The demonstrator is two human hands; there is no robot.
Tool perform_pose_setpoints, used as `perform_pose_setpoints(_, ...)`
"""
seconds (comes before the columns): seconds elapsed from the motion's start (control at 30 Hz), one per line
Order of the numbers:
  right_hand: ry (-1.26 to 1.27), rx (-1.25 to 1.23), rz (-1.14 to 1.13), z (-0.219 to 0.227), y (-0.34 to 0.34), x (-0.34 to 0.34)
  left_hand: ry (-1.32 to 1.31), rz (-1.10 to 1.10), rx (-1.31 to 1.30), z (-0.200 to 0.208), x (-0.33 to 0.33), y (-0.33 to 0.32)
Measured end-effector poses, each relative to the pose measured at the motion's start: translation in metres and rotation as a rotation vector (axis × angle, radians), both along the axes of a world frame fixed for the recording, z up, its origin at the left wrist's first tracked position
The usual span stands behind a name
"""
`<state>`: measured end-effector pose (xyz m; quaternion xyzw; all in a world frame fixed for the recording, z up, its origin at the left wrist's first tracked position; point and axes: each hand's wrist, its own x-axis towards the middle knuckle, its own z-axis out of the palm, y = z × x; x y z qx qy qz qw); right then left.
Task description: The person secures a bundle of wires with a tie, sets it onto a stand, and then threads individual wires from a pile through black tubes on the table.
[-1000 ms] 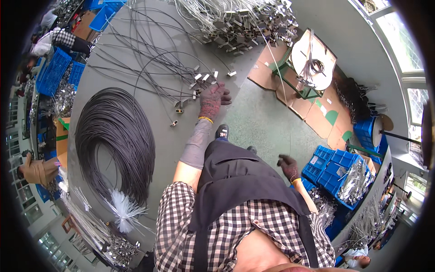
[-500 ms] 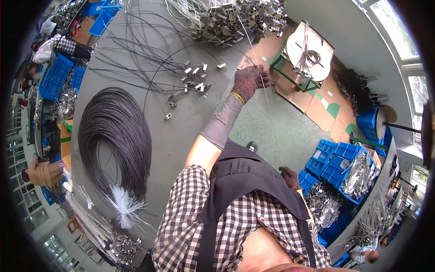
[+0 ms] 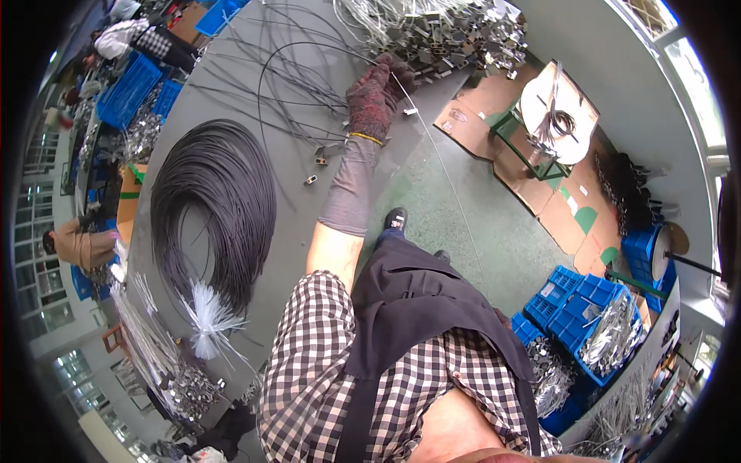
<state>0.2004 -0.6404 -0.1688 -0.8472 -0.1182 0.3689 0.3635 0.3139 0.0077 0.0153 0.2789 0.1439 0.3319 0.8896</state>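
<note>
My left hand (image 3: 376,96), in a dark red glove with a yellow cuff edge, is closed at the far edge of the grey table. A black cable (image 3: 309,45) arcs over the tabletop into its fingers. From the same hand a thin pale wire (image 3: 446,171) runs taut down past the apron toward my right side. Of my right hand (image 3: 502,317) only a dark sliver shows beside the apron; its fingers are hidden. Small metal pieces on black cables (image 3: 321,160) lie near my left wrist. A big coil of black cable (image 3: 251,185) rests on the table.
Metal pieces (image 3: 463,42) are heaped at the table's far end. A round white board with a small coil (image 3: 559,116) stands on a green frame over cardboard (image 3: 532,185). Blue crates (image 3: 575,309) with metal parts stand at my right. Other people work at the far left.
My left hand has moved away from me and to the left, over the table edge, the wire still in it. My right hand has slipped mostly behind the apron. The view has shifted.
</note>
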Motion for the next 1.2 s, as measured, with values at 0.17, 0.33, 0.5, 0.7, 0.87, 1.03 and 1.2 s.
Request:
perform_pose_setpoints(0.17, 0.207, 0.025, -0.135, 0.033, 0.023, 0.025, 0.010, 0.099, 0.026, 0.001, -0.028, 0.013)
perform_pose_setpoints(0.33, 0.068, -0.017, 0.014, 0.011, 0.020, 0.046, 0.285, -0.047, 0.102, -0.001, -0.051, 0.006)
perform_pose_setpoints(0.5, -0.010, -0.019, 0.141, 0.048, 0.102, 0.083, 0.345, -0.257, 0.089, -0.044, -0.069, -0.028)
perform_pose_setpoints(0.7, -0.077, 0.153, 0.175, 0.080, 0.298, 0.136, 0.351, -0.368, -0.120, -0.075, -0.047, -0.115)
perform_pose_setpoints(0.87, -0.172, 0.399, 0.283, 0.105, 0.381, 0.161, 0.438, -0.229, -0.063, -0.065, -0.024, -0.103)
perform_pose_setpoints(1.03, -0.178, 0.144, 0.460, 0.070, 0.289, 0.154, 0.350, -0.037, 0.047, -0.046, -0.018, -0.016)
perform_pose_setpoints(1.2, 0.117, 0.143, 0.372, 0.077, 0.290, 0.125, 0.506, 0.059, 0.085, -0.025, -0.054, 0.027)
